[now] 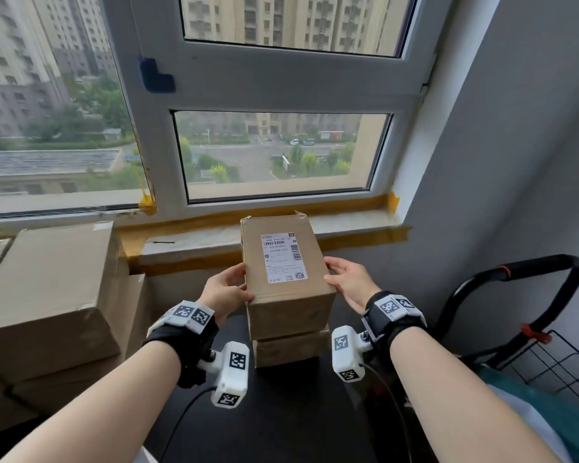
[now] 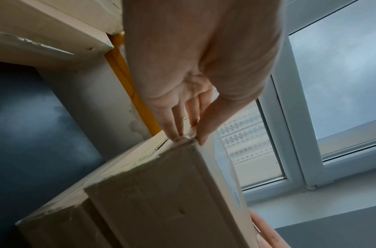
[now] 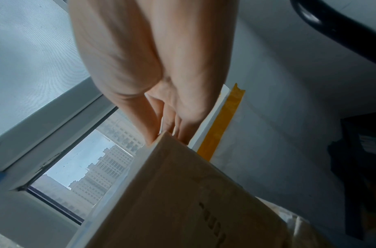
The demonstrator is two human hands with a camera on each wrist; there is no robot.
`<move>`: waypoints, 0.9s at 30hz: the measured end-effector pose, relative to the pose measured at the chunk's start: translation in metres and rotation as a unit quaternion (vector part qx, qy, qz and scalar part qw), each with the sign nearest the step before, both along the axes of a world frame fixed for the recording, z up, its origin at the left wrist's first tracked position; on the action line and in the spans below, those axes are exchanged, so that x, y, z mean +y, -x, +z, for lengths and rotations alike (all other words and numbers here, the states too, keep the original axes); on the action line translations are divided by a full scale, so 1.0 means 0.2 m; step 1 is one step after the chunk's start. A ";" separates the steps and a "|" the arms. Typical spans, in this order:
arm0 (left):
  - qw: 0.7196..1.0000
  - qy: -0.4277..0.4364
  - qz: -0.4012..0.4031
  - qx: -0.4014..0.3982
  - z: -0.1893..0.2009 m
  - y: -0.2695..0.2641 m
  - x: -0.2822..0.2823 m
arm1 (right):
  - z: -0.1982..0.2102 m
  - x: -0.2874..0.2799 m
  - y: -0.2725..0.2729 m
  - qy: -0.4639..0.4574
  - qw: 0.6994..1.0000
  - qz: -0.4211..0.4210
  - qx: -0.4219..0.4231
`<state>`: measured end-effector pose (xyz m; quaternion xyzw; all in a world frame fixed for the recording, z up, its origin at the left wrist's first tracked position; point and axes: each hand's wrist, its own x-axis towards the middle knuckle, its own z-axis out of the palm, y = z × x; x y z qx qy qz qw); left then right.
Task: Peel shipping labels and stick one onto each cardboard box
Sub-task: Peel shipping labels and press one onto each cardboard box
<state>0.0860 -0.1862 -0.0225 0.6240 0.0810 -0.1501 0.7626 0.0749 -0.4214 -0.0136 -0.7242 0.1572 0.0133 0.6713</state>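
I grasp the cardboard parcel (image 1: 283,262) between my left hand (image 1: 223,290) and right hand (image 1: 348,279), thumbs on top. A second carton (image 1: 290,349) lies just below both hands.

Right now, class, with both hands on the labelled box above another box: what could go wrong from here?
1. The left hand and right hand grip the labelled box only along its upper side edges, so it might slip.
2. The lower box looks slightly narrower, so a skewed placement could tip the stack.
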 end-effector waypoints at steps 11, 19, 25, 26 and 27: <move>0.987 -0.153 -0.015 -0.050 0.01 0.01 -0.05 | 0.02 0.00 -0.02 0.161 0.986 0.035 0.003; 0.722 -0.638 -0.101 -0.246 0.10 0.17 0.21 | 0.10 0.23 0.13 0.539 0.835 0.104 -0.023; 0.639 -0.708 -0.095 -0.286 0.18 0.29 0.54 | 0.17 0.59 0.24 0.583 0.796 0.150 -0.063; 0.635 -0.712 -0.092 -0.285 0.19 0.31 0.61 | 0.19 0.66 0.25 0.581 0.795 0.160 -0.070; 0.635 -0.713 -0.085 -0.283 0.20 0.33 0.68 | 0.19 0.74 0.27 0.580 0.793 0.172 -0.076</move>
